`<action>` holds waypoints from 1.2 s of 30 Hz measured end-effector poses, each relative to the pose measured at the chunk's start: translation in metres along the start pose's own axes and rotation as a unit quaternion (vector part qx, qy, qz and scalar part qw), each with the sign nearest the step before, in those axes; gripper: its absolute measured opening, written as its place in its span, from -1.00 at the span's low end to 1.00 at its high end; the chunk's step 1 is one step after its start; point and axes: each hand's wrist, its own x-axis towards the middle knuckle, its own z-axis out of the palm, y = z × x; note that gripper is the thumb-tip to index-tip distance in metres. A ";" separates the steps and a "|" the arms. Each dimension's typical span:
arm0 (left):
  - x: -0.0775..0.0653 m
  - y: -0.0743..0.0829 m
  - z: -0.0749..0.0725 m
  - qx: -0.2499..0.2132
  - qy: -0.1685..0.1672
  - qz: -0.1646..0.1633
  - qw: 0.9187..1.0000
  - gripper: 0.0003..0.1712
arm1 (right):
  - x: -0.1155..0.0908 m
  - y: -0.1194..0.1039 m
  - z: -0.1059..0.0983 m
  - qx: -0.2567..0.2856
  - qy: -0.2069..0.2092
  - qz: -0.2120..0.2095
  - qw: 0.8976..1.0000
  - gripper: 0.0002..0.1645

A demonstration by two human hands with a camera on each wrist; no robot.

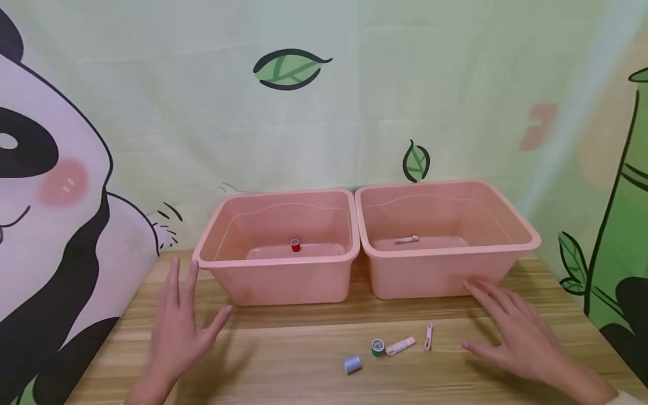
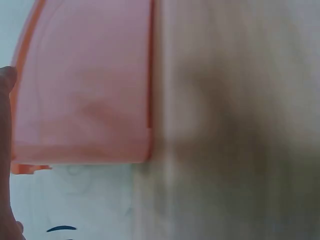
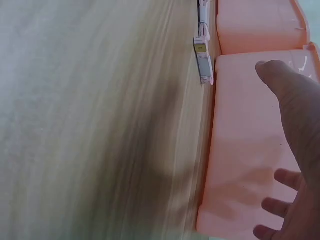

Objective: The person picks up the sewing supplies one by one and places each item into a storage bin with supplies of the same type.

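Observation:
My left hand (image 1: 179,329) hovers over the table before the left pink bin (image 1: 291,284), its fingers spread and holding nothing. In front of the right pink bin (image 1: 425,275) is my right hand (image 1: 516,337), fingers extended and likewise holding nothing. Between the hands lie a light blue thread spool (image 1: 352,364), a green thread spool (image 1: 377,347), a folded tape measure (image 1: 400,346) and a smaller folded tape measure (image 1: 428,337). A red thread spool (image 1: 296,245) sits inside the left bin. The right bin contains another folded tape measure (image 1: 406,239).
Both bins stand side by side at the back of the wooden table (image 1: 283,349), their rims nearly meeting. Directly behind them hangs a printed cloth (image 1: 202,112) with a panda, leaves and bamboo.

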 end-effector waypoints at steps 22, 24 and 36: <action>0.053 -0.022 0.001 -0.092 -0.127 -0.129 0.979 0.18 | 0.019 -0.007 0.028 0.077 -0.038 -0.039 0.996 0.14; 0.055 -0.022 0.002 -0.107 -0.130 -0.136 0.976 0.18 | 0.021 -0.009 0.029 0.087 -0.040 -0.044 0.994 0.14; 0.063 -0.021 0.006 -0.163 -0.130 -0.143 0.968 0.06 | 0.025 -0.010 0.034 0.141 -0.068 -0.034 0.987 0.05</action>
